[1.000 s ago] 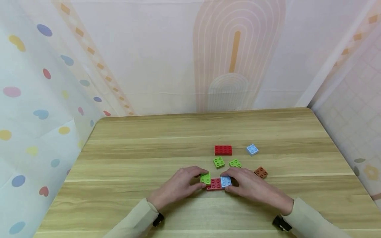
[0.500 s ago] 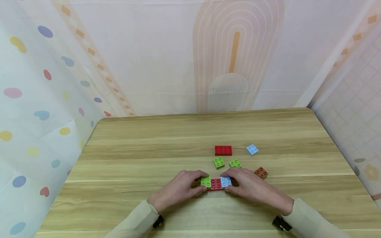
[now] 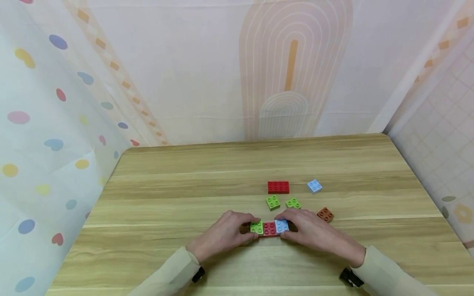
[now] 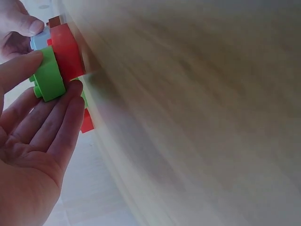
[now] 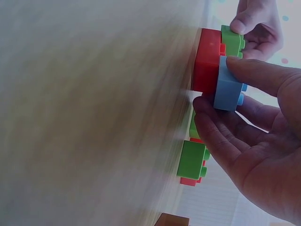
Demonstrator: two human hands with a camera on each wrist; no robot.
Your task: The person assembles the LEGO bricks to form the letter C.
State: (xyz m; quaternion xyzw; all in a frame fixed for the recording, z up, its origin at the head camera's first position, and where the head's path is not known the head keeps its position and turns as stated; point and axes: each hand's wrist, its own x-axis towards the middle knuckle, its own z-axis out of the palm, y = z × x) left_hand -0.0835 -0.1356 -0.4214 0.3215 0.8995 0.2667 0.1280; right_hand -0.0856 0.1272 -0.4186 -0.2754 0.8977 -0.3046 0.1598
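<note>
Head view: left hand [image 3: 230,231] pinches green block [image 3: 256,228] at nine o'clock on red block [image 3: 269,229], right hand [image 3: 306,228] pinches blue block [image 3: 282,226] at three — presumably steadying it.

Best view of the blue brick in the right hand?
Right wrist: the blue brick is largest there, its side visible. Head shows its studded top, small; left wrist, only part, beyond the green brick.

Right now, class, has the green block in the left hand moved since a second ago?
Yes: the green block has shifted down the head view, farther from the loose red brick.
</note>
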